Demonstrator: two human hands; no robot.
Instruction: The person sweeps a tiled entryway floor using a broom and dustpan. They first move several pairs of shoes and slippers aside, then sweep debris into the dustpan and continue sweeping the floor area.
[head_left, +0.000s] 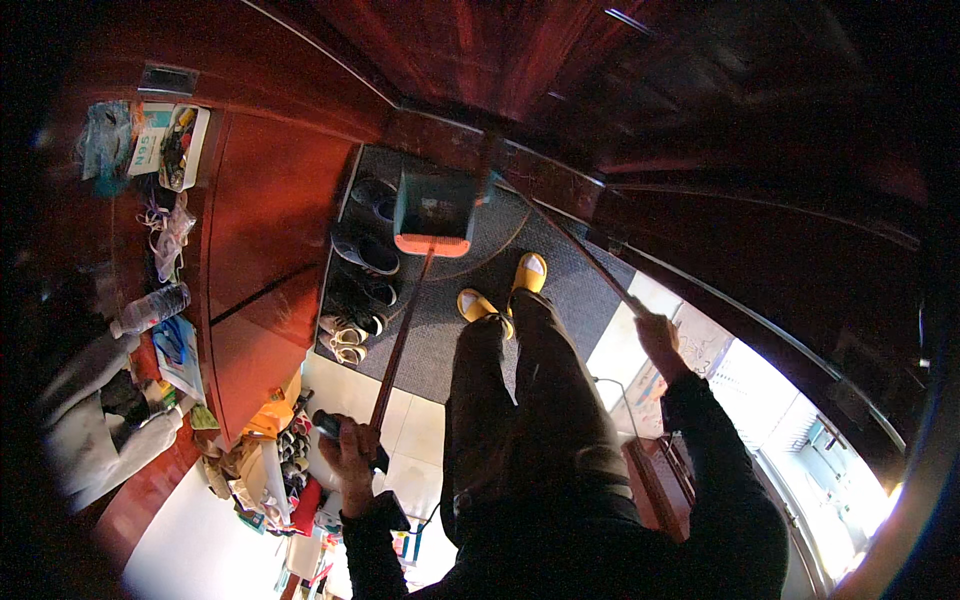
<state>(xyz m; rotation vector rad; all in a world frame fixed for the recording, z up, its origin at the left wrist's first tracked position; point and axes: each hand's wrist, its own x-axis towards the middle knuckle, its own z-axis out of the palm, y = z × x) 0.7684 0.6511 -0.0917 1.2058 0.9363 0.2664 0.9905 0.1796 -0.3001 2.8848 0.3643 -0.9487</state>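
Observation:
My left hand (349, 454) grips the top end of a long dark handle (400, 337). At its lower end is a dustpan (435, 202) with a dark pan and an orange toothed edge, resting on the grey floor mat (570, 300). My right hand (660, 341) is closed around a thin broom stick (581, 247) that slants down to the far side of the mat. The broom head (487, 176) is dim there, close to the dustpan's right side, and its bristles are hard to make out. Between the two handles are my feet in yellow slippers (530, 271).
Several pairs of shoes (367, 255) line the mat's left edge, beside a red-brown cabinet (274, 217). On its top lie a plastic bottle (154, 307) and a white tray (184, 146) of small items. A dark door (525, 67) rises ahead. Clutter (262, 480) is piled lower left.

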